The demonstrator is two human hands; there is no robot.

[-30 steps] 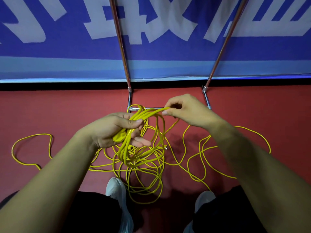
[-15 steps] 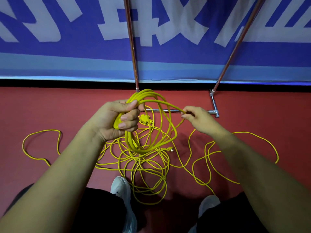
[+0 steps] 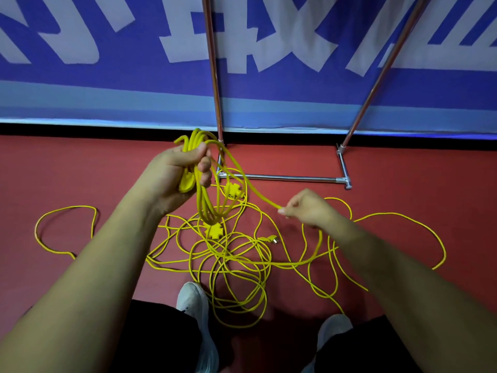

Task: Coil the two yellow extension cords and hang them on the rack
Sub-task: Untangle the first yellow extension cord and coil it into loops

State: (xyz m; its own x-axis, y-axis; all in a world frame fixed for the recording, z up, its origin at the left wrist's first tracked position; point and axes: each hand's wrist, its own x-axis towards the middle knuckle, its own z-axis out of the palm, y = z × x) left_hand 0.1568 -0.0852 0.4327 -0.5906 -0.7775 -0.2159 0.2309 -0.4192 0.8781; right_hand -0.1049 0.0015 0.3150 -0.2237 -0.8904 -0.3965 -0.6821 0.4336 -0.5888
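Left hand [image 3: 174, 173]: fist closed around a bundle of coiled loops [image 3: 200, 195] of yellow cord, raised over the floor left of centre. A yellow block-shaped end piece [image 3: 185, 183] sits in the same grip. Right hand [image 3: 309, 208]: fingers curled, pinching a single strand [image 3: 255, 194] that runs down to it from the bundle.

The loose cord [image 3: 234, 262] lies tangled on the red floor [image 3: 80, 170], between the hands and two white shoes [image 3: 192, 300] at the near edge. In the tangle lie a socket head [image 3: 232, 190], a second socket head [image 3: 213, 230] under the hanging loops, and a plug [image 3: 273, 239].

The rack [image 3: 282, 178] stands just beyond the hands, its base bar on the floor before a blue banner [image 3: 80, 98].

Both rack uprights leave the frame at the top, so any hanging rail is out of view. The banner's white characters are cropped. Both forearms cover parts of the tangle. Where one cord ends and the other begins cannot be told.
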